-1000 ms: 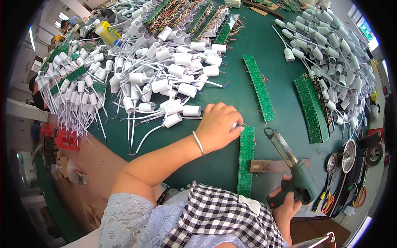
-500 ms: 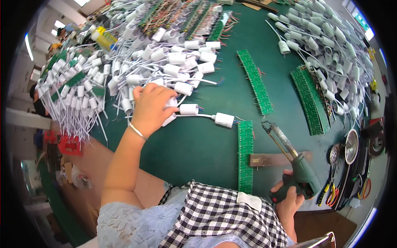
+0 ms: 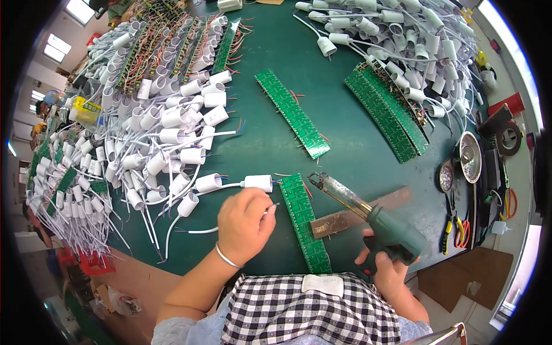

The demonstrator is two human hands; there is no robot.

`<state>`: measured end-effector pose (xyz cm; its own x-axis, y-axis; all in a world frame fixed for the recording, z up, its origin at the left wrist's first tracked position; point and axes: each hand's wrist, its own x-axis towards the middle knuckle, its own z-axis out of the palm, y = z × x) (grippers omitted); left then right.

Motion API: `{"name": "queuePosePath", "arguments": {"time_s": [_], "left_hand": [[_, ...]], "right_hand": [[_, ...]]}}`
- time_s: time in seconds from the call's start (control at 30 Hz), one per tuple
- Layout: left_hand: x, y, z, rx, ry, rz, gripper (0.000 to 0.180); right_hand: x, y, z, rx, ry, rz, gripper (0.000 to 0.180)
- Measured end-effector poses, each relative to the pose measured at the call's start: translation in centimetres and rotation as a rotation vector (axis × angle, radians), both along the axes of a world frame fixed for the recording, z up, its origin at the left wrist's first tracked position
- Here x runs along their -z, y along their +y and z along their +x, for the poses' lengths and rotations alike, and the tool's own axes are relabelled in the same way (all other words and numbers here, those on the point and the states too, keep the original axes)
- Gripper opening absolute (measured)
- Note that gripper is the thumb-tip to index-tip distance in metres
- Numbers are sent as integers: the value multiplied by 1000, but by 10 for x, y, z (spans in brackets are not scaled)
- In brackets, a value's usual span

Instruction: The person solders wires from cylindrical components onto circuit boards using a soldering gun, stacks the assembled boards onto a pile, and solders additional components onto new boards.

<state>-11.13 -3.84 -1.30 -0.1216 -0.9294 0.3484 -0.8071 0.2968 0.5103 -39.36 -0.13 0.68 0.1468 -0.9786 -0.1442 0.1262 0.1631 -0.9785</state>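
Item: heap of white sockets with cables [image 3: 167, 135], well left of the near green circuit strip.
Item: left hand [image 3: 246, 223], just left of that strip's far half and nearer to it than the other hand; thumb and forefinger pinching a white cable [image 3: 201, 231].
Item: single white socket [image 3: 258, 183], beyond these fingers, its wires reaching the strip's far left corner; joined or not, I cannot tell.
Item: near green circuit strip [image 3: 303, 221], right of the fingers, long axis running away across the worktop [image 3: 356, 175], far end slanting left.
Item: green soldering gun [image 3: 397, 233], tip just right of the strip's far end.
Item: right hand [image 3: 388, 271], right of the strip's near end, fingers wrapped round the gun's handle.
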Motion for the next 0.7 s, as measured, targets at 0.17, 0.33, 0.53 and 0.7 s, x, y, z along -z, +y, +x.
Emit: {"name": "queuePosePath", "arguments": {"time_s": [0.17,0.33,0.53,0.7], "left_hand": [[-2,-13,-3,-32,-52,14,16],[-5,-24,-10,-107,-97,21,15],[-5,-29,-11,-106,-97,87,15],[-3,-29,-11,-102,-82,122,16]], "right_hand": [[3,2,2,-56,67,-8,49],[8,7,-9,-181,227,42,28],[8,7,-4,-220,444,76,28],[3,0,1,-234,390,95,30]]}}
